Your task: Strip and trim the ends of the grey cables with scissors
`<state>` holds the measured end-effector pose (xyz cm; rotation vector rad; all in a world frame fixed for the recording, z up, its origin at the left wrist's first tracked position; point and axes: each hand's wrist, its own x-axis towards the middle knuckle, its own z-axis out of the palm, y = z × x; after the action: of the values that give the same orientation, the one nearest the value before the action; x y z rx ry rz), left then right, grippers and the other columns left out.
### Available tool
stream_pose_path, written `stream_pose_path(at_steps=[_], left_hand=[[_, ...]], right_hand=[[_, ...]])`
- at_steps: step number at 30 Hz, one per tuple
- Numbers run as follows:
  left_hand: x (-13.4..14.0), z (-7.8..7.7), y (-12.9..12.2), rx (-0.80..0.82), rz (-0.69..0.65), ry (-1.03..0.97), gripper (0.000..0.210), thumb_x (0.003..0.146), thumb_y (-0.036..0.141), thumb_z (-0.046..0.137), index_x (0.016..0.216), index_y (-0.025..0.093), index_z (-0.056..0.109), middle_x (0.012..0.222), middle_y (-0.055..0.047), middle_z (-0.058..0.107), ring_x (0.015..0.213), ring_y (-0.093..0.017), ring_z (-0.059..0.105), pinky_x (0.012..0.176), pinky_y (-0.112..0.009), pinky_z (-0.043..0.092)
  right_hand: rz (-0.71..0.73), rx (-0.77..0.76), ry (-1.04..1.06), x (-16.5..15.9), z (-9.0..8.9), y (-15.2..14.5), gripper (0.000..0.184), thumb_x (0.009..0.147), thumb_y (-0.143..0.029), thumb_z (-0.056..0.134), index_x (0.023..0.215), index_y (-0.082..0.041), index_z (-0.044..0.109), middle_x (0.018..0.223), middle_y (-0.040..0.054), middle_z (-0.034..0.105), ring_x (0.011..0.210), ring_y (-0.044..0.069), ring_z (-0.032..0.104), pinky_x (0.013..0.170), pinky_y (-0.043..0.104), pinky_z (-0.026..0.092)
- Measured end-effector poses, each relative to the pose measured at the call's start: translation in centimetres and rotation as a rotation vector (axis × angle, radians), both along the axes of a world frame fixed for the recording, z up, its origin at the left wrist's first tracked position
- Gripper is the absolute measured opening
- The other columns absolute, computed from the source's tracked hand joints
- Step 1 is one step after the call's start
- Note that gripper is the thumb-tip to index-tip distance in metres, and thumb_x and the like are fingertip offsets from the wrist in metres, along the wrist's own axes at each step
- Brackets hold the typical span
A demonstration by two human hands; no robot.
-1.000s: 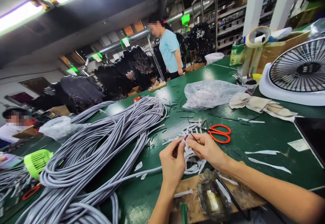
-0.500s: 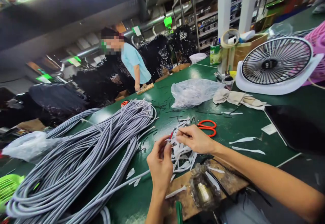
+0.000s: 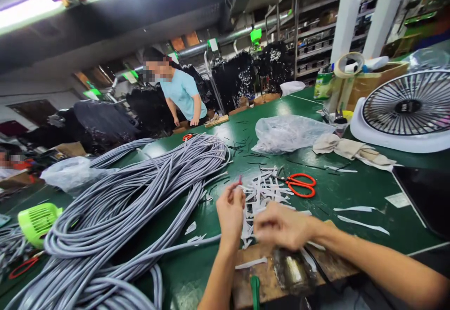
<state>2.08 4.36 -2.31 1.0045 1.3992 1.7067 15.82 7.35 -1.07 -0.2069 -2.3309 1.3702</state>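
My left hand point(image 3: 231, 210) is closed in a pinch on the end of a grey cable point(image 3: 191, 245), and a small reddish tip point(image 3: 240, 179) pokes out above the fingertips. That cable runs left to a big looped bundle of grey cables point(image 3: 137, 197). Motion smears the fingers of my right hand point(image 3: 286, 225), which hovers over the edge of a worn wooden board point(image 3: 250, 283), just above a rounded metal device point(image 3: 293, 272). Whether it holds anything cannot be made out. Beyond both hands lies a pile of white strips point(image 3: 265, 188).
Orange-handled scissors point(image 3: 301, 185) lie right of the strips. Behind are a clear plastic bag point(image 3: 291, 133), a cloth point(image 3: 351, 149), a fan point(image 3: 408, 107) and a dark flat panel point(image 3: 423, 197). A green handle point(image 3: 255, 291) is in front. Across the green table point(image 3: 260, 108) stands a person point(image 3: 183, 92).
My right hand has dropped away from the left hand toward the board and metal device. The left hand keeps the cable end. The view has swung left; the person opposite has turned.
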Motion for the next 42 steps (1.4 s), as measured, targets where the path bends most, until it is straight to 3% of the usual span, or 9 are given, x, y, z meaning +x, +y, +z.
stream_pose_path(at_steps=[2, 6, 9, 14, 20, 27, 33, 38, 42], left_hand=[[-0.6, 0.0, 0.4, 0.028, 0.009, -0.008, 0.025, 0.074, 0.028, 0.057, 0.091, 0.011, 0.057, 0.058, 0.004, 0.051, 0.045, -0.004, 0.040, 0.042, -0.014, 0.031], [-1.3, 0.2, 0.5, 0.001, -0.119, 0.056, 0.031, 0.075, 0.028, 0.057, 0.100, 0.011, 0.057, 0.074, -0.002, 0.058, 0.053, -0.005, 0.044, 0.049, -0.016, 0.036], [-1.4, 0.3, 0.4, -0.020, -0.142, 0.092, 0.033, 0.073, 0.029, 0.059, 0.100, 0.011, 0.058, 0.075, -0.002, 0.058, 0.053, -0.006, 0.045, 0.049, -0.017, 0.037], [-1.0, 0.5, 0.1, -0.081, -0.092, 0.263, 0.031, 0.072, 0.031, 0.059, 0.096, 0.011, 0.059, 0.061, 0.000, 0.057, 0.051, -0.010, 0.051, 0.052, -0.021, 0.041], [-0.9, 0.5, 0.1, -0.095, -0.008, 0.404, 0.026, 0.070, 0.030, 0.059, 0.087, 0.011, 0.062, 0.065, -0.003, 0.062, 0.056, -0.013, 0.057, 0.059, -0.024, 0.044], [-1.0, 0.7, -0.1, -0.036, -0.003, 0.446, 0.026, 0.074, 0.027, 0.056, 0.090, 0.009, 0.063, 0.066, -0.005, 0.063, 0.057, -0.013, 0.058, 0.057, -0.023, 0.045], [-0.3, 1.0, -0.7, 0.003, 0.021, 0.375, 0.023, 0.068, 0.027, 0.062, 0.083, 0.010, 0.067, 0.059, -0.003, 0.063, 0.054, -0.014, 0.060, 0.056, -0.023, 0.047], [0.3, 1.2, -0.9, -0.038, -0.042, 0.297, 0.022, 0.064, 0.024, 0.066, 0.081, 0.011, 0.068, 0.065, -0.005, 0.067, 0.055, -0.016, 0.063, 0.056, -0.024, 0.050], [0.4, 0.7, -0.8, -0.024, -0.054, 0.400, 0.021, 0.067, 0.021, 0.063, 0.087, 0.015, 0.068, 0.071, -0.005, 0.068, 0.057, -0.015, 0.063, 0.056, -0.025, 0.051]], right_hand=[[0.040, 0.108, -0.065, 0.0, 0.2, -0.4, 0.024, 0.081, -0.028, 0.044, 0.064, -0.014, 0.052, 0.048, -0.0061, 0.034, 0.044, 0.005, 0.028, 0.043, 0.018, 0.023], [-0.322, 0.404, -0.183, 0.8, 0.3, 1.1, 0.027, 0.085, -0.031, 0.042, 0.072, -0.014, 0.059, 0.054, -0.0013, 0.050, 0.049, 0.008, 0.041, 0.049, 0.019, 0.028], [-0.439, 0.577, -0.436, 2.2, 0.3, 3.2, 0.027, 0.079, -0.040, 0.052, 0.071, -0.017, 0.064, 0.065, 0.0037, 0.061, 0.062, 0.013, 0.054, 0.056, 0.021, 0.034], [-0.818, 0.593, -0.816, 4.2, -0.4, 6.0, 0.017, 0.077, -0.014, 0.049, 0.083, -0.010, 0.064, 0.087, 0.0180, 0.063, 0.084, 0.026, 0.059, 0.063, 0.028, 0.040], [-0.928, 0.571, -0.895, 4.5, -1.4, 7.6, 0.027, 0.067, -0.006, 0.052, 0.093, -0.007, 0.058, 0.085, 0.0192, 0.063, 0.079, 0.028, 0.061, 0.060, 0.029, 0.041], [-0.981, 0.542, -0.628, 4.2, -0.1, 6.8, 0.017, 0.068, -0.019, 0.052, 0.083, -0.016, 0.058, 0.075, 0.0073, 0.064, 0.069, 0.019, 0.060, 0.056, 0.024, 0.037], [-1.074, 0.147, 0.028, 2.8, -0.2, 6.0, 0.021, 0.062, -0.030, 0.064, 0.072, -0.017, 0.050, 0.064, 0.0017, 0.059, 0.057, 0.014, 0.054, 0.054, 0.024, 0.041], [-0.653, -0.110, 0.206, 0.7, -0.7, 3.8, 0.021, 0.070, -0.031, 0.059, 0.077, -0.019, 0.044, 0.074, 0.0018, 0.061, 0.064, 0.013, 0.056, 0.058, 0.024, 0.044], [-0.615, 0.026, 0.158, 0.2, -0.8, 2.5, 0.017, 0.070, -0.019, 0.053, 0.074, -0.021, 0.036, 0.060, -0.0050, 0.048, 0.051, 0.009, 0.043, 0.048, 0.019, 0.033]])
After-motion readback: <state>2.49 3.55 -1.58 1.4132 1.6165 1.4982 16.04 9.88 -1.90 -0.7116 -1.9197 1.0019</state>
